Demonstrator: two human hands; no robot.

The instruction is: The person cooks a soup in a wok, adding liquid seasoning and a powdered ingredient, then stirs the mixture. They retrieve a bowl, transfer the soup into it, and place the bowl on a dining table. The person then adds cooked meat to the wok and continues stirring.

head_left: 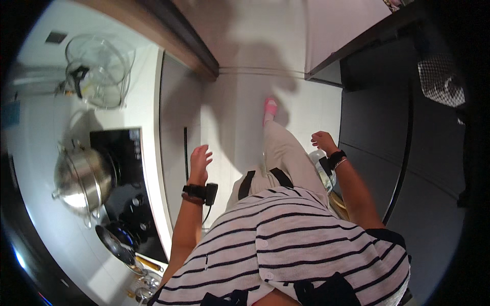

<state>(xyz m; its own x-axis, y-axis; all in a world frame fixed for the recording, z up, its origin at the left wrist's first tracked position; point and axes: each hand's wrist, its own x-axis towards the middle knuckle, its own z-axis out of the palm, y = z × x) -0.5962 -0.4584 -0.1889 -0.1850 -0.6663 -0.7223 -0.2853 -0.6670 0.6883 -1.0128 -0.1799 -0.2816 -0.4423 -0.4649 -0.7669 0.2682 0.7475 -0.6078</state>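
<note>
My left hand (200, 162) hangs beside the grey cabinet front under the counter, fingers apart and holding nothing; a black device is strapped at its wrist. On the other side, my right hand (323, 141) is over the pale floor near the dark cabinet fronts, its fingers curled; whether it holds anything small cannot be told. A black band and a thin bracelet are on that wrist. Left of me, a steel steamer pot (82, 179) with a lid sits on the black cooktop (126, 199). A frying pan (115, 244) with a wooden handle is close to it.
A dish rack with glass lids (99, 72) stands at the far end of the counter (155, 153). Glassware (147, 285) is at its near end. Ahead, a door frame (191, 42) borders the floor. A checkered cloth (440, 80) hangs at right; a clear container (325, 176) is below my right wrist.
</note>
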